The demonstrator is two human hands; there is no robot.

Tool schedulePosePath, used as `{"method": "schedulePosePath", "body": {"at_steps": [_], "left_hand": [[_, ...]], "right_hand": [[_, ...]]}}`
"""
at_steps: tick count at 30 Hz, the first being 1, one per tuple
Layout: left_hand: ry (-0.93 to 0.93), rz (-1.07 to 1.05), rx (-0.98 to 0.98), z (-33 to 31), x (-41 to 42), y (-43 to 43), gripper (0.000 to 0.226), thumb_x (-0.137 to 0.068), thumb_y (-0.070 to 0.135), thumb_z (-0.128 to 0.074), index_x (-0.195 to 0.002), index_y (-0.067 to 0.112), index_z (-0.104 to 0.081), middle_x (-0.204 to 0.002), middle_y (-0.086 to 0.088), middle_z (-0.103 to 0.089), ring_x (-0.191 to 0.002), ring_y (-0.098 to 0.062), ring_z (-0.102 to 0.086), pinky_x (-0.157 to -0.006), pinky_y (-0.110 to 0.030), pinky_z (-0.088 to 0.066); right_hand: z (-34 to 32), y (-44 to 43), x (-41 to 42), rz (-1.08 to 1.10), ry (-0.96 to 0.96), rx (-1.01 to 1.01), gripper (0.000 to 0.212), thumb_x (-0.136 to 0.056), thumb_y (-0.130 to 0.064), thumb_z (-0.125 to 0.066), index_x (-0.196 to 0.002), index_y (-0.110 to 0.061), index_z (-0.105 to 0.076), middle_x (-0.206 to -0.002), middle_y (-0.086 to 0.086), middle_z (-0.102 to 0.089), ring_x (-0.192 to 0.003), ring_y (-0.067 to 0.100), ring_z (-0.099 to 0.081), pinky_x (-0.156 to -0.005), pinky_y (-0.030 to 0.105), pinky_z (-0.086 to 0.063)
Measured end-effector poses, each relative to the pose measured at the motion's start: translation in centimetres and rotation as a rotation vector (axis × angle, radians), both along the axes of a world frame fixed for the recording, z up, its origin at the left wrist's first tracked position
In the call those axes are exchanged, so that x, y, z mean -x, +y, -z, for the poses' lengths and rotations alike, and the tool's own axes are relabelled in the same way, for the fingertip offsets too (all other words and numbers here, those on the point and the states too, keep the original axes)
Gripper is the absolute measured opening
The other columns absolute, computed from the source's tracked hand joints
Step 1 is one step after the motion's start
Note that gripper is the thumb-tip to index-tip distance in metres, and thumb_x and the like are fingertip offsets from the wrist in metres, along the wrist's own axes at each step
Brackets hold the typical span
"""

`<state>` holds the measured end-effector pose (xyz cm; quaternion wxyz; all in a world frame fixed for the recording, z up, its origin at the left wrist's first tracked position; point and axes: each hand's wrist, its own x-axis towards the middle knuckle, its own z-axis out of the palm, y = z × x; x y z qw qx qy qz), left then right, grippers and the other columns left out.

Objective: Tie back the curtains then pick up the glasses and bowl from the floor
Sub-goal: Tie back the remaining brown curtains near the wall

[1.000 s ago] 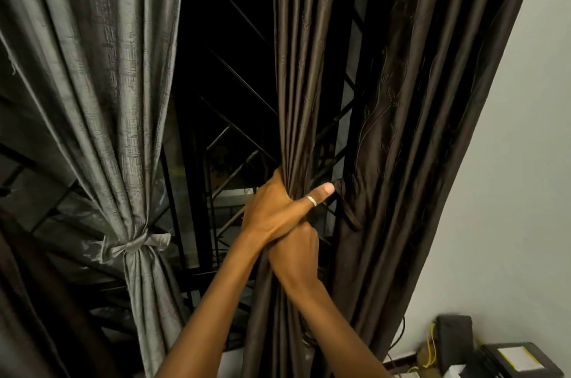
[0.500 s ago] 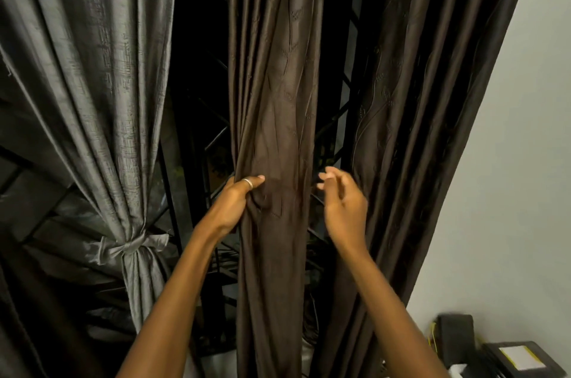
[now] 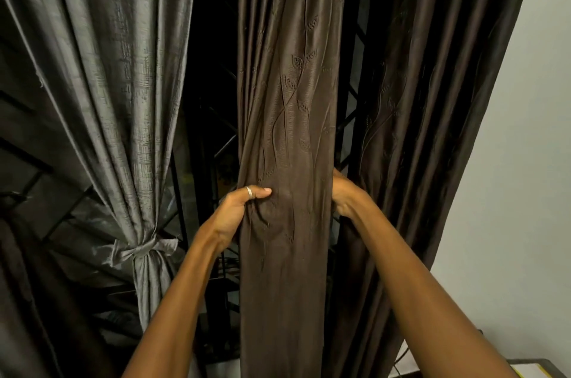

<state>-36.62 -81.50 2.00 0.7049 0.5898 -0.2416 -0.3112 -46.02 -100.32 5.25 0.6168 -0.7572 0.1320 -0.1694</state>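
Grey curtain (image 3: pixel 102 93): one, far left, gathered low down and bound with one knotted grey tie (image 3: pixel 143 251).
Window grille (image 3: pixel 213 142): dark bars showing in the gap between the grey curtain and the brown panel.
Left hand (image 3: pixel 236 212): one ring on the thumb, thumb lying across the front, pinching the left edge of the brown panel.
Brown curtain panel (image 3: pixel 287 161): one, centre, hanging loose and spread flat between the two hands, leaf pattern.
Right hand (image 3: pixel 343 192): closed around the panel's right edge, fingers hidden behind the cloth.
Second brown curtain (image 3: pixel 432 118): one, right, hanging loose.
Wall (image 3: pixel 519 161): pale, far right.
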Motion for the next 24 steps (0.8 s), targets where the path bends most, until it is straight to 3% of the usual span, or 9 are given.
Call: {"method": "schedulePosePath", "body": {"at_steps": [4, 8, 10, 11, 14, 15, 18, 20, 24], "left_hand": [[0.003, -0.008, -0.025, -0.2, -0.2, 0.6, 0.037, -0.083, 0.029, -0.069, -0.114, 0.009, -0.071, -0.106, -0.010, -0.078, -0.097, -0.025, -0.073, -0.098, -0.041, -0.052], [-0.021, -0.021, -0.049, -0.5, -0.1, 1.3, 0.032, -0.092, 0.026, -0.061, -0.118, 0.009, -0.069, -0.101, -0.007, -0.079, -0.094, -0.023, -0.074, -0.093, -0.039, -0.053], [-0.058, -0.034, -0.056, -0.6, 0.1, 1.4, 0.032, -0.093, 0.026, -0.061, -0.119, 0.010, -0.068, -0.103, -0.006, -0.079, -0.094, -0.022, -0.074, -0.087, -0.036, -0.054], [-0.081, -0.053, -0.056, -0.7, 0.3, 1.5, 0.038, -0.090, 0.030, -0.064, -0.122, 0.011, -0.067, -0.108, -0.008, -0.077, -0.097, -0.023, -0.073, -0.087, -0.036, -0.055], [-0.120, -0.099, -0.045, -0.8, 0.5, 1.6, 0.084, -0.065, 0.047, -0.079, -0.137, 0.010, -0.057, -0.125, -0.011, -0.070, -0.111, -0.026, -0.069, -0.100, -0.041, -0.053], [-0.141, -0.102, -0.042, -0.8, 0.4, 1.6, 0.082, -0.068, 0.046, -0.079, -0.138, 0.009, -0.056, -0.124, -0.010, -0.069, -0.111, -0.025, -0.069, -0.100, -0.038, -0.053], [-0.271, -0.114, -0.088, -1.1, 1.0, 1.2, 0.040, -0.097, 0.031, -0.062, -0.134, 0.016, -0.057, -0.118, -0.003, -0.070, -0.104, -0.014, -0.068, -0.093, -0.026, -0.052], [-0.383, -0.151, -0.138, -1.1, 1.3, 0.8, 0.039, -0.101, 0.032, -0.058, -0.138, 0.022, -0.054, -0.123, 0.003, -0.067, -0.107, -0.011, -0.064, -0.100, -0.028, -0.047], [-0.580, -0.293, -0.230, -0.6, 2.3, -0.4, 0.043, -0.101, 0.037, -0.057, -0.140, 0.019, -0.058, -0.125, 0.007, -0.062, -0.112, -0.014, -0.059, -0.100, -0.028, -0.046]], "right_hand": [[0.0, 1.4, 0.8, -0.089, 0.091, -0.157, 0.017, -0.103, -0.024, -0.056, -0.117, -0.019, -0.064, -0.107, 0.003, -0.067, -0.097, 0.015, -0.064, -0.075, 0.024, -0.055], [0.4, 1.3, 0.8, -0.142, 0.088, -0.140, 0.036, -0.098, -0.027, -0.062, -0.133, -0.024, -0.054, -0.124, 0.004, -0.064, -0.115, 0.019, -0.062, -0.090, 0.032, -0.054], [0.2, 1.3, 1.2, -0.171, 0.113, -0.062, 0.029, -0.098, -0.022, -0.063, -0.126, -0.027, -0.057, -0.123, 0.001, -0.063, -0.115, 0.017, -0.060, -0.094, 0.030, -0.052], [0.0, 1.2, 1.4, -0.191, 0.126, 0.007, 0.023, -0.099, -0.018, -0.062, -0.118, -0.031, -0.058, -0.120, -0.003, -0.063, -0.113, 0.013, -0.059, -0.094, 0.028, -0.050], [-0.9, 0.6, 2.0, -0.244, 0.168, 0.218, 0.024, -0.100, -0.014, -0.061, -0.106, -0.037, -0.061, -0.115, -0.011, -0.064, -0.109, 0.005, -0.059, -0.099, 0.027, -0.047], [-1.1, 0.3, 2.2, -0.250, 0.191, 0.272, 0.023, -0.100, -0.012, -0.060, -0.103, -0.034, -0.067, -0.111, -0.010, -0.068, -0.103, 0.006, -0.063, -0.096, 0.025, -0.048], [-1.5, -1.0, 2.6, -0.177, 0.214, 0.324, 0.029, -0.100, -0.003, -0.055, -0.087, -0.019, -0.074, -0.081, -0.002, -0.069, -0.073, 0.012, -0.058, -0.073, 0.028, -0.047], [-1.8, -1.2, 3.3, -0.074, 0.198, 0.335, 0.028, -0.102, -0.006, -0.054, -0.086, -0.018, -0.073, -0.071, -0.002, -0.065, -0.062, 0.007, -0.053, -0.061, 0.024, -0.042], [-0.4, 0.1, 4.0, 0.184, 0.142, 0.264, 0.024, -0.104, -0.013, -0.049, -0.104, -0.010, -0.073, -0.078, 0.005, -0.065, -0.052, 0.005, -0.056, -0.047, 0.017, -0.039]]}}
